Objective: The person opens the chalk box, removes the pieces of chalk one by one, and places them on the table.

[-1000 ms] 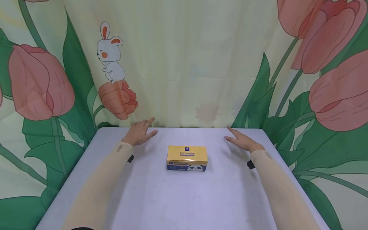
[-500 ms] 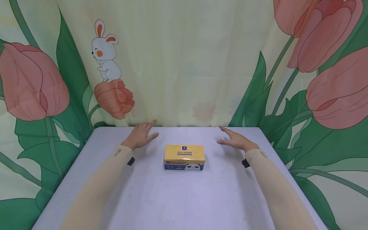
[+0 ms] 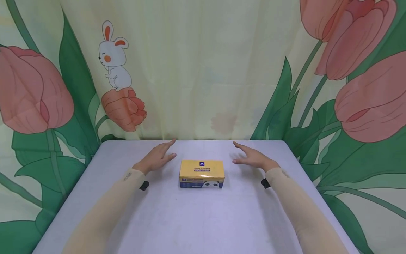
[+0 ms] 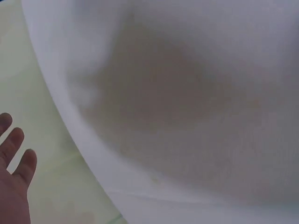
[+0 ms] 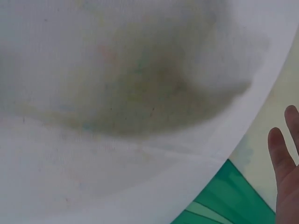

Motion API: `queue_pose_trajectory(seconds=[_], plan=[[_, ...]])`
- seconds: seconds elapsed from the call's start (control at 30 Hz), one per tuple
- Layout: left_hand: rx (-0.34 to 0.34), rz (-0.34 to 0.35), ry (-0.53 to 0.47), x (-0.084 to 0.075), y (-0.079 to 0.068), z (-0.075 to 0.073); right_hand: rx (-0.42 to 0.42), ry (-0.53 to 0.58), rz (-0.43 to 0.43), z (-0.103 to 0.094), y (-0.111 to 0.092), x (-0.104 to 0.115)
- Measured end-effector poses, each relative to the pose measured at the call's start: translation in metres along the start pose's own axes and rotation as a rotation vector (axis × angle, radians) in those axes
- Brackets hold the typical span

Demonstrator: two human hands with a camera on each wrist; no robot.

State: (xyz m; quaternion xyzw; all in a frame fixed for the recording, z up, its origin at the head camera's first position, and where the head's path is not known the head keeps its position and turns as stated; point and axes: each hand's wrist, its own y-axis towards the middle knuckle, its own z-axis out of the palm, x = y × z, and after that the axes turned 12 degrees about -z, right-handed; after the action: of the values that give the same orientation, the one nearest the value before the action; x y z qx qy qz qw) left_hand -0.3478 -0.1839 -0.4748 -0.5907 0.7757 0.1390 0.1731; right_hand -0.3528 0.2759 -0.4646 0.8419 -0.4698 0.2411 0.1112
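A yellow and blue cardboard box (image 3: 202,169) with a panda face on its front rests on the white table, between the two hands. To its left, the left hand (image 3: 156,157) hovers above the table with fingers extended and thumb apart, touching nothing. On the other side the right hand (image 3: 253,157) is held likewise, its fingers straight and pointing inward, clear of the box. Several fingers of the left hand (image 4: 16,168) show at the edge of the left wrist view. Part of the right hand (image 5: 285,163) appears in the right wrist view. Neither wrist view shows the box.
The white-covered table (image 3: 196,218) ends at a curtain (image 3: 196,70) printed with tulips and a rabbit, close behind its far edge. Small black devices (image 3: 144,185) sit under both wrists. Both arms wear cream sleeves (image 3: 104,208).
Both hands have moved inward toward the box, the right one farther. The head view has shifted slightly, so the scene slides a little left. The box stays in place on the table.
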Motion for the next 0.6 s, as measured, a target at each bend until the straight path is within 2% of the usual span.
queue_pose_trajectory(seconds=[0.13, 0.3, 0.6], plan=[[0.049, -0.03, -0.024, -0.005, -0.003, 0.004, 0.005, -0.038, -0.032, 0.007, 0.001, 0.002], [0.071, -0.055, -0.069, -0.008, -0.007, 0.009, 0.017, -0.059, -0.083, 0.014, 0.001, 0.013], [0.126, -0.043, -0.273, -0.021, -0.021, 0.025, 0.021, -0.019, -0.171, 0.025, -0.001, 0.033]])
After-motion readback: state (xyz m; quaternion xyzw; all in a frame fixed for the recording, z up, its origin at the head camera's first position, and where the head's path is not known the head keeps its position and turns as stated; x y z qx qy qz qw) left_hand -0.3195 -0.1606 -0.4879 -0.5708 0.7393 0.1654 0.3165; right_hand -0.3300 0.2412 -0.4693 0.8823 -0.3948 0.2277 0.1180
